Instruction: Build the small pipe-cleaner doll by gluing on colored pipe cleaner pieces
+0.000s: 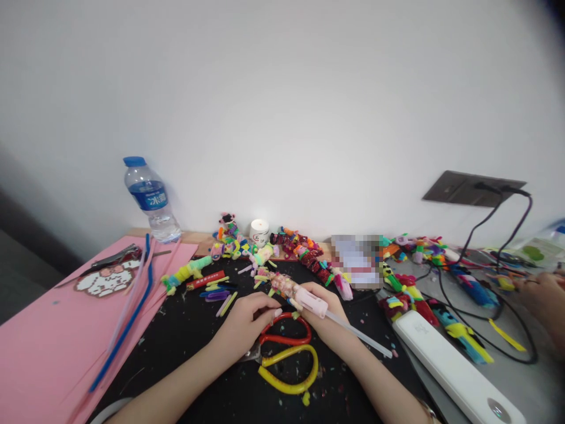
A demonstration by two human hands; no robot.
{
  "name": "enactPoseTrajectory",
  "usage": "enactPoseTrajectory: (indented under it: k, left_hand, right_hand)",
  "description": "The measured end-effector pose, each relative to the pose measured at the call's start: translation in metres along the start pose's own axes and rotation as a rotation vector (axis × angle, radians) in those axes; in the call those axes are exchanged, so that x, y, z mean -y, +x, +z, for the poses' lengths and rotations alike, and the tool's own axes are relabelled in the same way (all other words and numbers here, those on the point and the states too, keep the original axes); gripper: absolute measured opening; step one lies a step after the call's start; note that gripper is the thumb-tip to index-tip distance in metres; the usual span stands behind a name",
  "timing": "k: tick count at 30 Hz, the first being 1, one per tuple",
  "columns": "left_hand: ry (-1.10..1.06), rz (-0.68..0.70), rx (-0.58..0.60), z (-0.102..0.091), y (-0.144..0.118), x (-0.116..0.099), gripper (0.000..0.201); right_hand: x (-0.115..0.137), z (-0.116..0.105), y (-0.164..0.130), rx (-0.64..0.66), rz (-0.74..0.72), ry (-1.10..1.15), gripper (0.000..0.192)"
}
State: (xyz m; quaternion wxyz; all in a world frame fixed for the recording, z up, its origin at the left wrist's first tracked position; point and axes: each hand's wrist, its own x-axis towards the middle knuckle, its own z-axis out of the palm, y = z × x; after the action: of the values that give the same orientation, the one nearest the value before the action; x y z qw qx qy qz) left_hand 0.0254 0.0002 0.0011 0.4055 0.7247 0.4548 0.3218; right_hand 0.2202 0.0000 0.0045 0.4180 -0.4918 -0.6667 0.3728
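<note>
The right hand (pixel 324 315) is closed around a pink glue gun (pixel 311 301) whose nozzle meets a small multicoloured craft piece (pixel 282 284) pinched by the left hand (pixel 245 321), above scissors (pixel 289 359) on the black mat (pixel 194 330).

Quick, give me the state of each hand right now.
Left hand: curled shut, fingertips at the small colourful craft piece; what it grips cannot be told.
Right hand: closed around the pink glue gun.
</note>
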Motion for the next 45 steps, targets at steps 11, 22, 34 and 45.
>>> enactPoseTrajectory:
  k: [11,22,34,45]
  left_hand:
    - [-0.026,-0.036,-0.035,-0.001,-0.001,-0.003,0.021]
    - [-0.078,-0.069,-0.063,-0.001,0.000,-0.003,0.022]
    - [0.065,0.021,0.022,0.001,-0.002,-0.003,0.019]
    - [0.039,0.044,-0.014,0.001,-0.001,-0.002,0.018]
  right_hand:
    - [0.002,0.001,0.000,0.008,0.014,0.021,0.009]
    - [0.002,0.001,-0.001,0.012,0.046,0.040,0.012]
    - [0.004,0.000,0.000,0.033,0.054,0.069,0.012]
    - [0.010,0.000,0.000,0.037,0.078,0.074,0.012]
